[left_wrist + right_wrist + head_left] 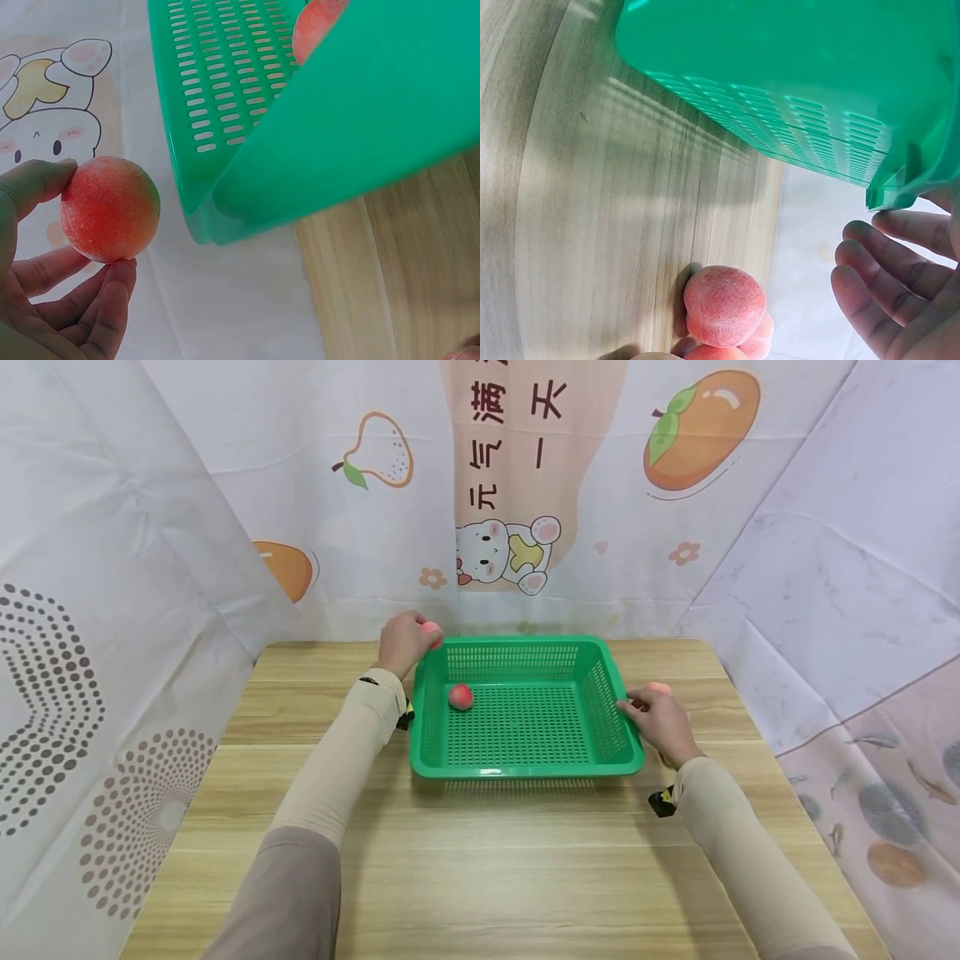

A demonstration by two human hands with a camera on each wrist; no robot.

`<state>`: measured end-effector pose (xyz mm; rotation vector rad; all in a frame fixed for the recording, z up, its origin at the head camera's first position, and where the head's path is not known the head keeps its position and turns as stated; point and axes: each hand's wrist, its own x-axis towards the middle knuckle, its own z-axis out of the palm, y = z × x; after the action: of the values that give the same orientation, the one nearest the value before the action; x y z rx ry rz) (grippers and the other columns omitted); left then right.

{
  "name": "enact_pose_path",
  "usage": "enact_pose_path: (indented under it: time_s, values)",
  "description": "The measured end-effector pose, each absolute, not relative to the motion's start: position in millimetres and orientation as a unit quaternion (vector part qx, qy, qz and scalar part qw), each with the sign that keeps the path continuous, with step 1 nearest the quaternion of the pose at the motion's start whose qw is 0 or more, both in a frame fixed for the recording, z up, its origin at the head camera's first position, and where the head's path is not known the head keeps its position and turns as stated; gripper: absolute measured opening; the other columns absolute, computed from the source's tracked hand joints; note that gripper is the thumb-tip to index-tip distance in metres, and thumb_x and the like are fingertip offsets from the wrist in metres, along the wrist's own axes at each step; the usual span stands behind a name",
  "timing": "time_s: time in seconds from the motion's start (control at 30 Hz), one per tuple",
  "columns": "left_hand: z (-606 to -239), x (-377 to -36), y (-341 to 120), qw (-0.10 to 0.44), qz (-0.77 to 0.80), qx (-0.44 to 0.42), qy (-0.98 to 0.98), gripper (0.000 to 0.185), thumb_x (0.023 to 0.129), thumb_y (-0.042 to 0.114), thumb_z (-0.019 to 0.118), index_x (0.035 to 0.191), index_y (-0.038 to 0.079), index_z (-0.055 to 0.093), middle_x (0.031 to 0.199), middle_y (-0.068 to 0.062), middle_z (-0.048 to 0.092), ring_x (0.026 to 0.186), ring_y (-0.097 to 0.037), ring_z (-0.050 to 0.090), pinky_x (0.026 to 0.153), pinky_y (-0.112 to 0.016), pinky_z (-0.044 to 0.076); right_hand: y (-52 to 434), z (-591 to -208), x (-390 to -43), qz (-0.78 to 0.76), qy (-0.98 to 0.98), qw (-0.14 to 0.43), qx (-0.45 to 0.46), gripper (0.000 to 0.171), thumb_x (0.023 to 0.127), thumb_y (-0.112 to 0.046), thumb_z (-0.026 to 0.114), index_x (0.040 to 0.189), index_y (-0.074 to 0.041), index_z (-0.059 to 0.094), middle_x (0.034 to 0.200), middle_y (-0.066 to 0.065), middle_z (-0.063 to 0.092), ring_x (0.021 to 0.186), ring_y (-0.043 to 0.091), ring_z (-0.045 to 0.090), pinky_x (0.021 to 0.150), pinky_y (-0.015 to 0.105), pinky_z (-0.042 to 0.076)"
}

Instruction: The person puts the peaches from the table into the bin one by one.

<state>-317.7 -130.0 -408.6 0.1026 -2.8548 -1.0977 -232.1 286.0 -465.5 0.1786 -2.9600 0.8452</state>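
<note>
A green plastic basket (517, 771) with slotted walls lies on the wooden table. Inside it, toward the left, is one red peach (461, 697). Just outside the basket's back left corner, my left hand (401, 643) holds another peach (110, 210) between thumb and fingertips. My right hand (664, 725) pinches the basket's right rim, thumb on top and index finger beneath; its other fingers are loosely bent in the right wrist view. Several peaches (724, 306) cluster on the table beyond that hand, mostly hidden by it in the head view.
The wooden table (480, 868) ends at the back against a white printed curtain (360, 527). More curtains (847, 552) hang at both sides. A dark wrist device (662, 802) sits under the right wrist.
</note>
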Motion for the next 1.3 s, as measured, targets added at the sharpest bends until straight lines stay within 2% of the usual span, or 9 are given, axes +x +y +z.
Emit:
enact_pose_path:
  time_s: [0.37,0.73,1.3]
  values:
    - [-415.2,-321.1,-124.8,0.045,-0.359,0.009,-0.932,0.031,0.084,0.026,0.064,0.107,0.005,0.067,0.101,-0.012,0.069,0.087,-0.028,0.059,0.078,-0.038,0.051,286.0,-467.0,-232.2,0.27,-0.96,0.036,0.059,0.04,0.098,-0.026,0.06,0.122,0.007,0.064,0.103,0.024,0.068,0.09,0.035,0.064,0.076,0.049,0.051]
    - [-419.0,-323.1,-116.1,0.042,-0.359,0.007,-0.932,0.032,0.086,0.03,0.066,0.107,0.005,0.068,0.103,-0.011,0.07,0.089,-0.027,0.061,0.079,-0.038,0.052,286.2,-467.1,-231.3,0.272,-0.96,0.033,0.057,0.041,0.098,-0.026,0.06,0.123,0.006,0.063,0.105,0.024,0.068,0.09,0.035,0.064,0.076,0.049,0.051]
    - [-425.2,-321.5,-102.9,0.029,-0.352,-0.014,-0.935,0.029,0.087,0.027,0.063,0.106,0.006,0.068,0.101,-0.011,0.069,0.09,-0.026,0.06,0.083,-0.038,0.051,284.8,-466.3,-230.4,0.275,-0.959,0.034,0.051,0.041,0.098,-0.027,0.06,0.123,0.005,0.063,0.103,0.023,0.068,0.091,0.034,0.064,0.076,0.049,0.049]
